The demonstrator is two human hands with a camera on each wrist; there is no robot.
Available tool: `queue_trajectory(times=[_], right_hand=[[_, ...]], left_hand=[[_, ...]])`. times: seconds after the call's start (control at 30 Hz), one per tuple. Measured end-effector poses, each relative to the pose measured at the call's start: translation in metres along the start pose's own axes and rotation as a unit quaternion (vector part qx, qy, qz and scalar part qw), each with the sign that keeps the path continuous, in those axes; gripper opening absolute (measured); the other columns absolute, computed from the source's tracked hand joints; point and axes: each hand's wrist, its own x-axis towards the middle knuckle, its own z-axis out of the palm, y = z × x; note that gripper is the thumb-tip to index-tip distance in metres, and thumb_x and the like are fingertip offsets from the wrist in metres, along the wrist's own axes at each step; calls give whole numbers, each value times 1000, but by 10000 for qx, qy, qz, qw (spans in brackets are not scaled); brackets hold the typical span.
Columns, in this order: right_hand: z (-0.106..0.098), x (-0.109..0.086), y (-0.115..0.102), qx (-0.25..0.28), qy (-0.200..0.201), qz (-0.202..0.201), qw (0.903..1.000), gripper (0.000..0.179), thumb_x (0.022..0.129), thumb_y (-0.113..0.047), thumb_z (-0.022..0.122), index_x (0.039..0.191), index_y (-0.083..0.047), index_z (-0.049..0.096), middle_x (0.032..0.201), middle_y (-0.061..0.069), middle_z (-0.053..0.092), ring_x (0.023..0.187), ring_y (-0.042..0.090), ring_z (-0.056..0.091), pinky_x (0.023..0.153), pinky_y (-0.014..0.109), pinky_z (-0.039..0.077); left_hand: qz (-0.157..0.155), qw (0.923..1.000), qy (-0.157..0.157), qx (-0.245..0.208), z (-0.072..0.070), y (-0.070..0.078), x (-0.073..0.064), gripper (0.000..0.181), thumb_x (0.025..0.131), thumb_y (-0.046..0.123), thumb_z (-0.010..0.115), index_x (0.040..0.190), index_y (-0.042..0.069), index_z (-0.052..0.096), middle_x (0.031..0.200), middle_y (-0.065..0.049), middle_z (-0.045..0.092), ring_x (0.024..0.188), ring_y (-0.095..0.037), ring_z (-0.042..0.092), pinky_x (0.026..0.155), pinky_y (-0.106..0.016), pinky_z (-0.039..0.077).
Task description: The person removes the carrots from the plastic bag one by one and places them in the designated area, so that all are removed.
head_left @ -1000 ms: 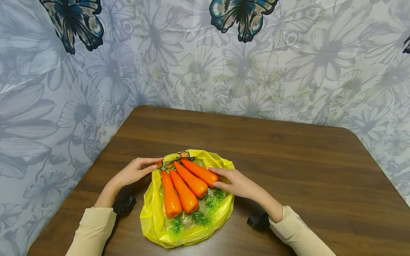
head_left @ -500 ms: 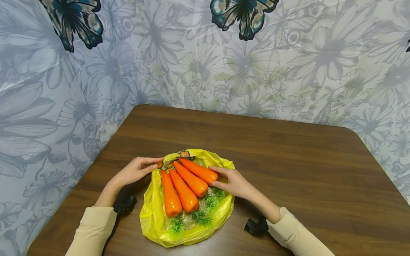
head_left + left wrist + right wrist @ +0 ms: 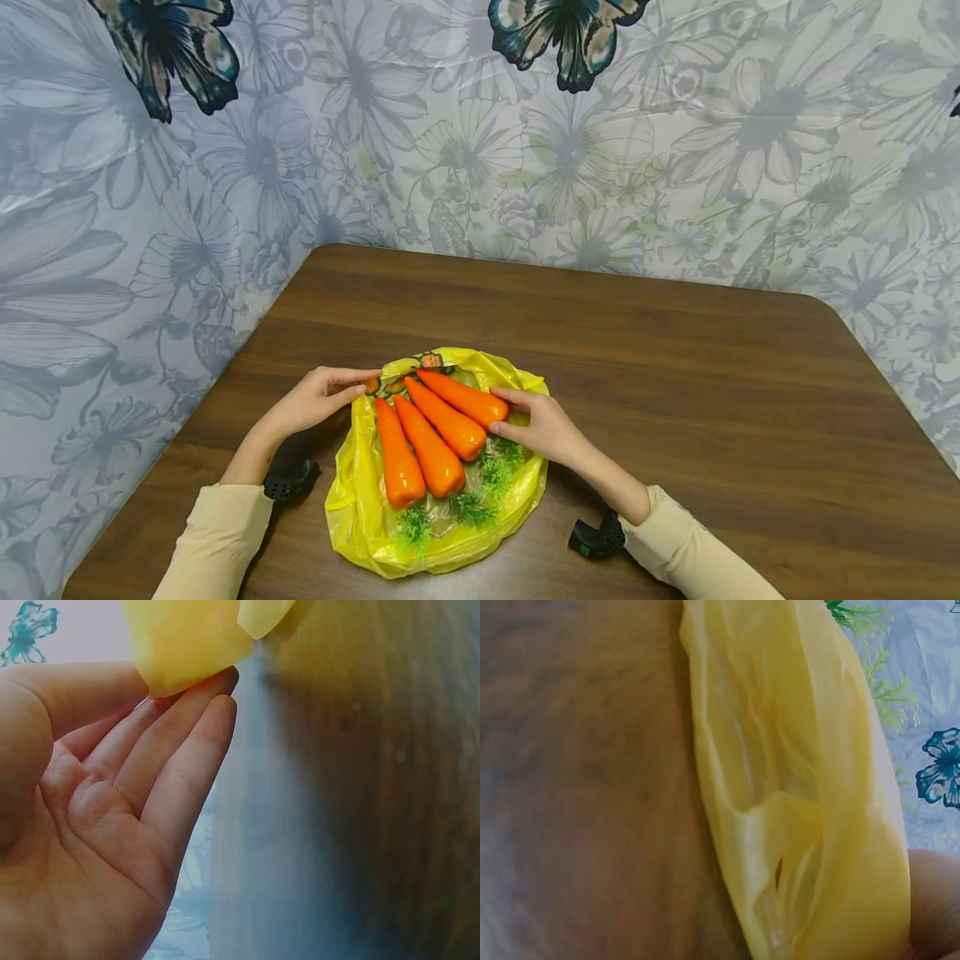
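Several glossy orange toy carrots (image 3: 432,446) lie fanned out on a crumpled yellow plastic bag (image 3: 347,521). Green plastic fronds (image 3: 471,508) sit at their thick ends. My left hand (image 3: 318,400) is at the bag's far left edge; the left wrist view has yellow film between the thumb and fingers (image 3: 187,754). Across the bag, my right hand (image 3: 543,427) holds the thick end of the rightmost carrot (image 3: 465,396) between thumb and fingers. In the right wrist view the bag's folded side (image 3: 802,772) hides most of that hand.
Everything rests on a brown wooden table (image 3: 637,358) with rounded far corners. Behind it hangs a flower-patterned wall covering (image 3: 465,167) with butterflies (image 3: 566,37). A black wrist device (image 3: 291,479) sits at the left cuff, another black device (image 3: 597,537) at the right.
The right hand and the rightmost carrot have shifted slightly left, and the right forearm has turned a little. The left hand stays at the bag's edge.
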Motion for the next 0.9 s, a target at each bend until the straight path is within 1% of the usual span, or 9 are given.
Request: queue_trajectory(times=[0.27, 0.4, 0.57, 0.73, 0.9], right_hand=[[-3, 1, 0, 177, 14, 203, 9996, 49, 84, -20, 72, 127, -3, 59, 122, 13, 59, 110, 26, 56, 91, 41, 44], [-7, 1, 0, 509, -79, 311, 9982, 49, 84, -20, 72, 128, -2, 58, 121, 14, 59, 108, 26, 56, 90, 41, 45], [-13, 0, 0, 1104, -262, 417, 9927, 49, 86, -16, 69, 130, 1, 55, 122, 17, 58, 108, 27, 57, 88, 38, 47], [-19, 0, -1, 1392, -416, 405, 9886, 49, 87, -13, 68, 131, 4, 53, 124, 20, 56, 108, 29, 57, 85, 33, 49], [-25, 0, -2, 1738, -555, 529, 9818, 50, 87, -13, 69, 131, 3, 52, 125, 20, 55, 108, 28, 57, 83, 31, 50]], left_hand=[[-17, 9999, 44, -101, 1, -2, 0, 34, 96, 5, 52, 127, -8, 54, 123, -24, 55, 109, -33, 55, 85, -31, 48], [-15, 9999, 44, -166, 1, -2, 0, 34, 96, 5, 52, 127, -9, 54, 124, -24, 54, 108, -33, 56, 85, -31, 49], [-34, 9998, 51, -186, 1, -2, 1, 34, 96, 5, 53, 127, -9, 54, 124, -24, 54, 108, -32, 56, 84, -30, 49], [-62, 9997, 48, -210, 1, -1, 2, 34, 96, 4, 53, 127, -9, 54, 123, -25, 54, 108, -32, 56, 84, -31, 49], [-112, 9997, 46, -215, 2, 0, 0, 34, 96, 5, 53, 127, -9, 53, 123, -24, 55, 108, -32, 56, 85, -32, 49]])
